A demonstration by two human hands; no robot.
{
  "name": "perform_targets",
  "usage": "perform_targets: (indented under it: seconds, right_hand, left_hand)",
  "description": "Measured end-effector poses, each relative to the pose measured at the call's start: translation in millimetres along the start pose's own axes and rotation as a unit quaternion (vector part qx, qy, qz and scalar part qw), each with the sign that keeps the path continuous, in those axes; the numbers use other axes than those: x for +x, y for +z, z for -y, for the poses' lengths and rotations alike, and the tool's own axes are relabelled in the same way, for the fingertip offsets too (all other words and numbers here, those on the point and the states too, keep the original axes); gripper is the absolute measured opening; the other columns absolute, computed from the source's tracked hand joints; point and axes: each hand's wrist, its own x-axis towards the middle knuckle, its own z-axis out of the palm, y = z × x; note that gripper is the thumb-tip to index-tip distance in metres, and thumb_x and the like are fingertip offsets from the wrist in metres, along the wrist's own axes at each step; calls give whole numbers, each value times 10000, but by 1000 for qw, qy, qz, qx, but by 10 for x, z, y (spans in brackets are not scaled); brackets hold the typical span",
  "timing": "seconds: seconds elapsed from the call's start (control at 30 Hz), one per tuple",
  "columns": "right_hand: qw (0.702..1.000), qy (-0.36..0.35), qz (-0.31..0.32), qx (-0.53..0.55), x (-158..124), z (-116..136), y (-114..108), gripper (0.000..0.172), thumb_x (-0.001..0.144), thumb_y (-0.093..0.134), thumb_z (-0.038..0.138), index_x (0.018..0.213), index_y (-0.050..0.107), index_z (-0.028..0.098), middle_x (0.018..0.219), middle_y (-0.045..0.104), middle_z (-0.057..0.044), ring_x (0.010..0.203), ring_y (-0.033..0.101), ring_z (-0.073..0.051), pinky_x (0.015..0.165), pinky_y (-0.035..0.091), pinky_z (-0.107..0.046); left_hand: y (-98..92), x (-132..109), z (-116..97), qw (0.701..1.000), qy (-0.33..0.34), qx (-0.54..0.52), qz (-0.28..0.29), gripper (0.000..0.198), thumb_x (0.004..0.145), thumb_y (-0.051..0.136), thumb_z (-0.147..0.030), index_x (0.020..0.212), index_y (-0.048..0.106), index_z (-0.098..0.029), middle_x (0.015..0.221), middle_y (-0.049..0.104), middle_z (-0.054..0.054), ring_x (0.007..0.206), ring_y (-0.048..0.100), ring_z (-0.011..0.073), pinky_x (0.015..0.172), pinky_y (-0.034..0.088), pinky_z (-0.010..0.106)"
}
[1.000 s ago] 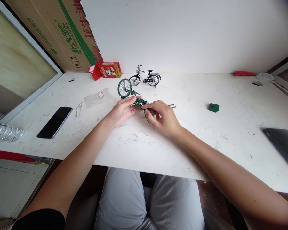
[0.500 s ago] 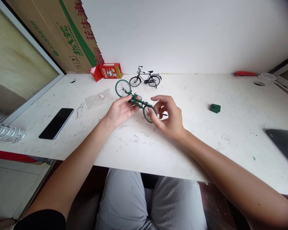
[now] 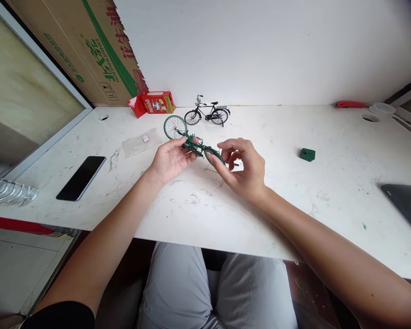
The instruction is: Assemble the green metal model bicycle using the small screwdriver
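Note:
A green model bicycle (image 3: 196, 145) is tilted above the table, one wheel (image 3: 175, 127) up to the left and the other (image 3: 215, 155) down to the right. My left hand (image 3: 173, 160) grips its middle between thumb and fingers. My right hand (image 3: 245, 169) is curled about the lower wheel, its thumb against the wheel and its index finger arched over it. Fingers partly hide that wheel. Behind the right fingers a small dark piece (image 3: 237, 165) shows. Further back, a black model bicycle (image 3: 208, 113) stands upright.
A clear plastic bag (image 3: 140, 145) and a phone (image 3: 81, 178) lie to the left. At the back stands a red box (image 3: 157, 103). On the right are a green block (image 3: 307, 154), a dark flat device (image 3: 406, 205), a red object (image 3: 351, 104) and a clear lid (image 3: 382, 108).
The lower wheel has turned and now appears narrower, more edge-on. My right hand has shifted slightly right with its thumb on the wheel. My left hand keeps its hold.

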Motion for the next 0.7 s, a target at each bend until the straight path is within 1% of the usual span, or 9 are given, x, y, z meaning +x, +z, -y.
perform_targets:
  seconds: [0.1, 0.2, 0.27, 0.37, 0.43, 0.53, 0.63, 0.7]
  right_hand:
    - [999, -36, 2, -18, 11, 23, -9, 186, 1024, 719, 274, 1197, 652, 269, 836, 632, -3, 693, 618, -156, 563, 521, -309]
    - [997, -69, 19, -30, 23, 56, -28, 109, 1030, 707, 248, 1136, 686, 256, 841, 674, -22, 730, 645, -174, 655, 563, -351]
    - [995, -89, 34, -35, 31, 71, -43, 83, 1033, 701, 232, 1113, 701, 250, 862, 705, -36, 769, 670, -187, 708, 580, -374]
    - [991, -117, 50, -44, 42, 71, -63, 89, 1036, 697, 213, 1114, 716, 251, 898, 729, -47, 806, 687, -201, 718, 583, -381]
    - [990, -131, 43, -42, 47, 59, -70, 101, 1029, 709, 205, 1117, 724, 253, 912, 729, -49, 817, 687, -205, 713, 581, -382]
    - [990, -136, 13, -38, 51, 41, -72, 133, 1006, 745, 199, 1123, 722, 257, 919, 724, -45, 820, 682, -204, 711, 580, -381]
    - [991, -123, -9, -43, 49, 31, -68, 150, 1000, 754, 200, 1128, 710, 265, 932, 724, -43, 823, 680, -205, 716, 581, -385]
    - [993, -108, -13, -50, 46, 22, -65, 144, 1008, 745, 214, 1135, 703, 268, 941, 719, -45, 832, 677, -208, 726, 581, -392]
  left_hand:
    - [-6, 5, -1, 1000, 0, 13, -6, 105, 863, 751, -242, 935, 721, -173, 1014, 785, 84, 886, 738, 199, 733, 611, 295]
    - [-10, 10, -2, 1000, -3, 17, -14, 100, 861, 740, -252, 923, 713, -178, 1014, 786, 83, 892, 740, 210, 744, 605, 311]
    - [-17, 10, 2, 1000, -5, 18, -9, 117, 857, 745, -264, 931, 722, -177, 1033, 790, 86, 906, 742, 217, 762, 607, 321]
    - [-36, 9, 19, 1000, -8, 27, 4, 150, 855, 760, -289, 948, 737, -174, 1067, 793, 88, 917, 744, 225, 794, 607, 341]
    - [-48, 7, 33, 999, -9, 35, 14, 167, 860, 774, -306, 960, 746, -176, 1079, 793, 84, 917, 744, 226, 815, 604, 351]
    - [-60, 4, 50, 998, -9, 40, 37, 182, 873, 800, -323, 978, 759, -180, 1096, 790, 71, 908, 737, 212, 836, 597, 348]
    - [-65, 1, 57, 997, -5, 47, 55, 206, 884, 824, -351, 990, 767, -184, 1129, 787, 70, 919, 731, 200, 843, 586, 334]
    - [-66, -1, 57, 996, 0, 61, 63, 240, 884, 839, -381, 1001, 770, -184, 1135, 784, 75, 937, 731, 199, 854, 578, 327]
